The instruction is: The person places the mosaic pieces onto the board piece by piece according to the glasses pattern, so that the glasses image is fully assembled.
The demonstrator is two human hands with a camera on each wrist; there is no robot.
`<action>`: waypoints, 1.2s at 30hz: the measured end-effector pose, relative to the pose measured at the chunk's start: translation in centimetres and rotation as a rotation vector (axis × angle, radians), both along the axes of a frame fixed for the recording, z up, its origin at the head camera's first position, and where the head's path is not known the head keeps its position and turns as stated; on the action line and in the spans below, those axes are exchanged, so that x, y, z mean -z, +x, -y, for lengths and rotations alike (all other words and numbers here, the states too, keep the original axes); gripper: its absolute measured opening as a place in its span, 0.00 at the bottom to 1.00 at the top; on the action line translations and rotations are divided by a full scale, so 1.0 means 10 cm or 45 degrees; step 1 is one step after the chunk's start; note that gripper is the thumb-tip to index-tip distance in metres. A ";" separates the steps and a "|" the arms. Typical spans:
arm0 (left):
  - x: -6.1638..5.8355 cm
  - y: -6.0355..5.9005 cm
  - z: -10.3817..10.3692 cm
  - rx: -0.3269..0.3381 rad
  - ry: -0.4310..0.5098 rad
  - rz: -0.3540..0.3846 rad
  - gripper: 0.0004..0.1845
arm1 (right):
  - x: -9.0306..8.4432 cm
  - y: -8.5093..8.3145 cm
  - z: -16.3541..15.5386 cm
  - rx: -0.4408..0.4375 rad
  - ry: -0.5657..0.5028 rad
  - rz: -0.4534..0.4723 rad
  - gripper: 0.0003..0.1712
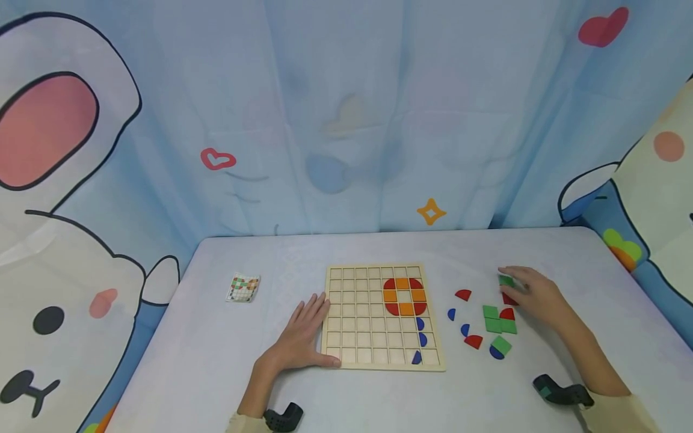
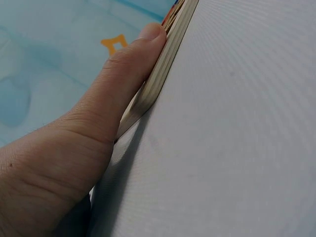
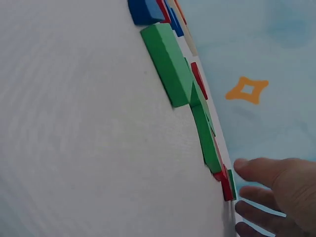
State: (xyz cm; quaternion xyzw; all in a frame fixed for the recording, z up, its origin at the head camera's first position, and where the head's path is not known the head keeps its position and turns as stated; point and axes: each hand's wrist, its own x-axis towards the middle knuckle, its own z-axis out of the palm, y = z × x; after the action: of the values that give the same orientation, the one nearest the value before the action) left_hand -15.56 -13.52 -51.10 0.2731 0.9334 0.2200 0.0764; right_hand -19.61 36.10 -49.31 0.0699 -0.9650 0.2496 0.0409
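Note:
A wooden grid board (image 1: pixel 351 331) lies on the table, and my left hand (image 1: pixel 299 338) rests against its left side. Fingers lie straight along that edge; the thumb (image 2: pixel 126 64) presses the near-left corner. On the board, orange squares (image 1: pixel 402 309) and red quarter-round pieces (image 1: pixel 390 309) form a ring around one bare cell. Three blue pieces (image 1: pixel 423 340) sit below the ring, one tilted. My right hand (image 1: pixel 536 296) hovers over a green square (image 1: pixel 506 280) and a red piece (image 1: pixel 509 299) at the right, fingers loosely extended and holding nothing in the right wrist view.
Several loose pieces lie between board and right hand: green squares (image 1: pixel 493 325), red quarter-rounds (image 1: pixel 473 341) and blue ones (image 1: pixel 452 314). A blue piece (image 1: pixel 496 353) touches a tilted green square (image 1: pixel 502 345). A small patterned card (image 1: pixel 243 288) lies far left. A curtain (image 1: pixel 346 180) hangs behind the table.

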 end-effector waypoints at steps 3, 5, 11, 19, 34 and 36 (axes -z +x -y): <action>0.01 0.00 0.00 -0.005 0.009 0.009 0.65 | 0.04 0.00 -0.04 0.000 0.002 -0.001 0.21; 0.01 0.00 0.00 -0.006 0.017 0.011 0.66 | 0.06 0.00 -0.06 0.007 0.014 -0.003 0.19; 0.02 0.00 0.01 0.001 0.015 0.006 0.66 | 0.08 0.00 -0.08 0.030 0.014 -0.010 0.18; 0.01 0.00 0.00 0.003 0.020 0.013 0.66 | 0.11 -0.03 -0.11 0.030 0.032 -0.035 0.17; 0.01 0.00 0.01 -0.002 0.003 0.038 0.67 | 0.04 0.00 -0.04 0.024 0.039 -0.188 0.17; 0.00 0.00 0.00 -0.009 -0.010 0.047 0.68 | -0.03 0.01 0.04 0.006 0.039 -0.209 0.18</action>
State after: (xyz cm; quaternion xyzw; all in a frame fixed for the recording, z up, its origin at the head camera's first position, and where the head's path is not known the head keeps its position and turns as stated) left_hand -15.59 -13.54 -51.13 0.2654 0.9336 0.2215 0.0938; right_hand -19.54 35.66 -49.04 0.0885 -0.9622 0.2280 0.1196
